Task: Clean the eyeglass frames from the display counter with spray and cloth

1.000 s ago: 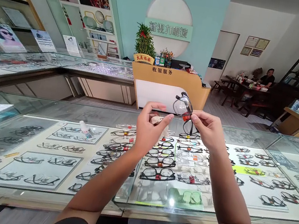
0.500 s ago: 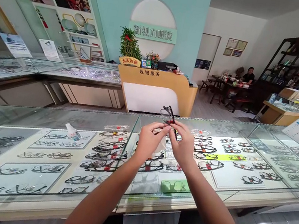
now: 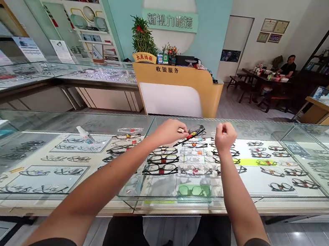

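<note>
My left hand (image 3: 173,132) pinches a pair of dark-framed eyeglasses (image 3: 196,133) above the glass counter. A small red and yellow patch shows on the eyeglasses near my fingertips, and one dark temple points down toward me. A bit of something pale shows between the fingers of this hand. My right hand (image 3: 225,137) is closed in a fist to the right, apart from the eyeglasses. What it holds, if anything, is hidden. Beneath both hands, rows of eyeglasses (image 3: 161,168) with red tags lie inside the glass display case (image 3: 137,203).
A white bottle (image 3: 85,134) stands on the glass at left. A green tray (image 3: 195,191) lies inside the case. Beyond are a wooden cashier desk (image 3: 175,78) and a potted plant (image 3: 143,36). A person (image 3: 288,67) sits at a far table.
My hands have moved apart. The right has gone right and up and closed into a fist, while the left keeps the eyeglasses. The pale cloth below my hands no longer shows. The view has shifted.
</note>
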The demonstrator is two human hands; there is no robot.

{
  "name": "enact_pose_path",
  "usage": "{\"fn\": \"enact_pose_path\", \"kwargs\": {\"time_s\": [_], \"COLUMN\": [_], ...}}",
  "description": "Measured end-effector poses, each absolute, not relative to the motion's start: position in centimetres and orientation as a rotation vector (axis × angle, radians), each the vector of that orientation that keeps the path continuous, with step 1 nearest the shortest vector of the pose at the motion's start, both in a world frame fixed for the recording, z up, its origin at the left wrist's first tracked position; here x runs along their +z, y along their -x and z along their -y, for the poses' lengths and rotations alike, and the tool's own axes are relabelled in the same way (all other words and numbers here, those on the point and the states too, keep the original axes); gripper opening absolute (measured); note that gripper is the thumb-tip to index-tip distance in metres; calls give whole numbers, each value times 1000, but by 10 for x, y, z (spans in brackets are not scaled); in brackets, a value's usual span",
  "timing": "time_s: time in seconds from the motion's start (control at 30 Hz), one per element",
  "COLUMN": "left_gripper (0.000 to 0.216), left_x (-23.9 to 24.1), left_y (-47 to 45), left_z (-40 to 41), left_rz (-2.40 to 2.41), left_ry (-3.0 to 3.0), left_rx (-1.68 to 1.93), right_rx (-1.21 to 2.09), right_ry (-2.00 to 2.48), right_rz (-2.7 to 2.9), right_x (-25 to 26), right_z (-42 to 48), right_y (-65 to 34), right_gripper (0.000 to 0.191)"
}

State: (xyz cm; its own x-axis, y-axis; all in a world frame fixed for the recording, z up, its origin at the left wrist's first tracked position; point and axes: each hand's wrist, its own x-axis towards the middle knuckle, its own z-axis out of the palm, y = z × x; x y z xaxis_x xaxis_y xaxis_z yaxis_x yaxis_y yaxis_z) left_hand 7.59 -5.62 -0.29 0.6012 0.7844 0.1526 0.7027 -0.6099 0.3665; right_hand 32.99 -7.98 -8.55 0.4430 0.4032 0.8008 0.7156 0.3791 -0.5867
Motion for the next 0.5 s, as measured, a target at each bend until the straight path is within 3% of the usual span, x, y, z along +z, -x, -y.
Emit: {"fn": "enact_pose_path", "kwargs": {"time_s": [0.2,0.5], "left_gripper": [18,16], "left_x": [-27,-79], "left_y": [-112,-137], "left_z": [47,54], "left_rz": [-1059,-967], "left_ry": [-2708,-2781], "left_rx": [-12,-254], "right_rx": [-330,-333], "right_ry": [1300,1366], "right_rz": [1150,1207], "right_x": [-100,-105], "right_z": [74,68], "right_y": [-347,-348], "right_gripper": [34,33]}}
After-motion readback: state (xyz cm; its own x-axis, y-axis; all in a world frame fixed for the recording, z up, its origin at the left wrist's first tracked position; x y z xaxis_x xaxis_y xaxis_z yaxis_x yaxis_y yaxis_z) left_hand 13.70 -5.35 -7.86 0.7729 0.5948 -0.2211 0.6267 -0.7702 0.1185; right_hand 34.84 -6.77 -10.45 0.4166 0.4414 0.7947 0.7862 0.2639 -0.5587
